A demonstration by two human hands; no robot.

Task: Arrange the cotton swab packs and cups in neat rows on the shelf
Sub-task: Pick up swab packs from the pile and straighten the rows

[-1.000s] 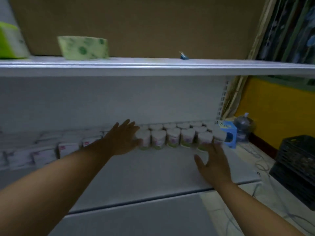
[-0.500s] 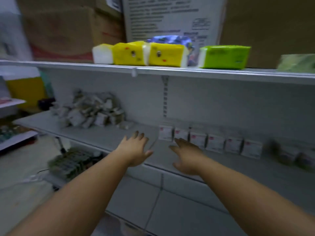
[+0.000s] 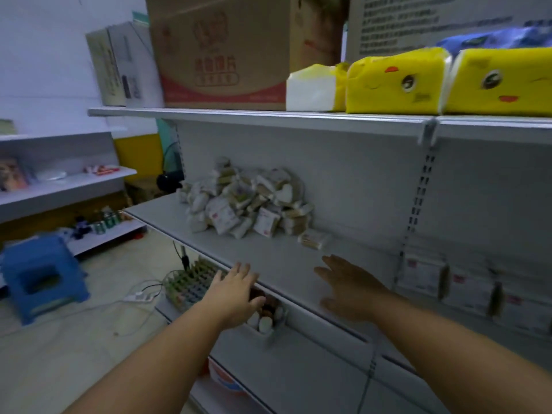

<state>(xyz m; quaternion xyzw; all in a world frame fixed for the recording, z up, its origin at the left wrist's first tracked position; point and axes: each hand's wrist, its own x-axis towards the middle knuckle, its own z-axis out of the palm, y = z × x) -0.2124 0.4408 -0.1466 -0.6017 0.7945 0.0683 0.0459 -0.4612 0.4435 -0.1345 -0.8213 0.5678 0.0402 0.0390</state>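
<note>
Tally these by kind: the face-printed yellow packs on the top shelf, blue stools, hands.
yellow packs: 2
blue stool: 1
hands: 2
Total: 5

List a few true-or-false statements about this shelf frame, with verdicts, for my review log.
1. Both the left hand and the right hand are open and hold nothing. True.
2. The loose pile of swab packs lies on the top shelf. False: it lies on the middle shelf, below the cardboard box.
3. The yellow tissue packs sit on the top shelf. True.
4. The blue stool stands on the middle shelf. False: it stands on the floor, at the left.
5. A row of upright packs stands to the right of the right hand. True.
</note>
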